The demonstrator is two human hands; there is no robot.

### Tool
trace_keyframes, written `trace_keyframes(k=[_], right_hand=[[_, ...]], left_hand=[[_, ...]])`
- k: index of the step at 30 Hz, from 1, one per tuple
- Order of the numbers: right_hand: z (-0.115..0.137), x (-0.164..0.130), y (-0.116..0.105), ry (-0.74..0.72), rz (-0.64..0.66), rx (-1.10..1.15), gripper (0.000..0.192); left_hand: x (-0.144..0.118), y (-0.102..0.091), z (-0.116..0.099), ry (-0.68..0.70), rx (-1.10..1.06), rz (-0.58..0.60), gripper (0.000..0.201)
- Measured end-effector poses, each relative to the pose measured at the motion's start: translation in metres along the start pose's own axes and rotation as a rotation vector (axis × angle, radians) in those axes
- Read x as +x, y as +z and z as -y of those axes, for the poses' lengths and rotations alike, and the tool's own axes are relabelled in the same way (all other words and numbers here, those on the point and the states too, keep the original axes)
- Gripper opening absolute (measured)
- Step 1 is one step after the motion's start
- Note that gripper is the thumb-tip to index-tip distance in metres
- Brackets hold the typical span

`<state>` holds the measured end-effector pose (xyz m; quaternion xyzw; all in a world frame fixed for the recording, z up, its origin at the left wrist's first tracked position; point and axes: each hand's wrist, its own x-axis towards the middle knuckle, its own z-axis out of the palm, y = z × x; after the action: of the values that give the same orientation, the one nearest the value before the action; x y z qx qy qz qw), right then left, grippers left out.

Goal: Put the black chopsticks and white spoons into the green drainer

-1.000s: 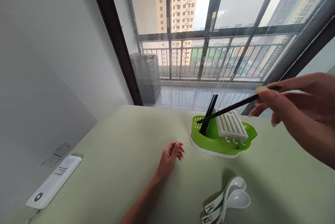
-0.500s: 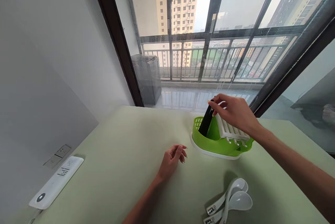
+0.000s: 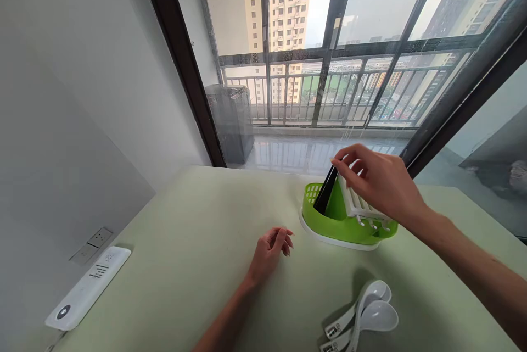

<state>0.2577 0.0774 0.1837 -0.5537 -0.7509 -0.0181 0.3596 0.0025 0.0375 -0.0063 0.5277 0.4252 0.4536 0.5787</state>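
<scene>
My right hand (image 3: 376, 179) is over the green plastic utensil caddy (image 3: 329, 227), its thumb and fingers pinched at the top of some black sticks (image 3: 325, 193) that look like chopsticks. The sticks lean to the right, with their lower ends inside the caddy's left compartment. A white slatted rack with small hooks (image 3: 364, 210) sits on the caddy's right part, partly hidden by my right hand. On the table, left of the caddy, my left hand (image 3: 269, 250) rests with loosely curled fingers and holds nothing. Nearer to me, several white soup spoons (image 3: 376, 316) lie crossed in a pile.
The pale green table (image 3: 197, 253) reaches to a glass door with a dark frame (image 3: 185, 61). A white power strip (image 3: 88, 289) lies along the left edge, below a wall socket (image 3: 99, 238). Behind the glass stands a grey covered appliance (image 3: 231, 124).
My right hand has shifted slightly to the right, and the tops of the black sticks have tilted a little the same way. My left hand and the spoons stay where they were.
</scene>
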Motion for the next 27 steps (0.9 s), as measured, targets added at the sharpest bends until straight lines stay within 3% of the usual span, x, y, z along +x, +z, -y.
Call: trace_keyframes(k=[4,7,10,14,17,21,27], right_hand=[[0.018,-0.038,-0.024,-0.350,0.311,0.111,0.027],[0.016,-0.075,-0.033,-0.387,0.424,0.082,0.023],[-0.008,-0.116,-0.033,-0.226,0.486,0.072,0.024],[-0.056,-0.179,-0.024,0.159,0.452,0.068,0.033],[-0.076,-0.223,-0.015,0.407,0.469,0.135,0.044],[-0.073,-0.258,-0.005,0.610,0.507,0.257,0.050],[-0.051,-0.272,0.014,0.724,0.555,0.357,0.055]], left_hand=[[-0.002,0.001,-0.002,-0.009,0.014,0.004,0.053],[-0.004,0.002,-0.003,-0.017,0.053,0.011,0.051],[-0.005,0.004,-0.003,-0.014,0.092,0.019,0.050],[-0.008,0.006,-0.003,-0.004,0.139,0.040,0.047],[-0.010,0.007,-0.006,0.000,0.211,0.065,0.044],[-0.015,0.010,-0.011,0.018,0.382,0.106,0.036],[-0.019,0.012,-0.009,0.096,0.539,0.187,0.030]])
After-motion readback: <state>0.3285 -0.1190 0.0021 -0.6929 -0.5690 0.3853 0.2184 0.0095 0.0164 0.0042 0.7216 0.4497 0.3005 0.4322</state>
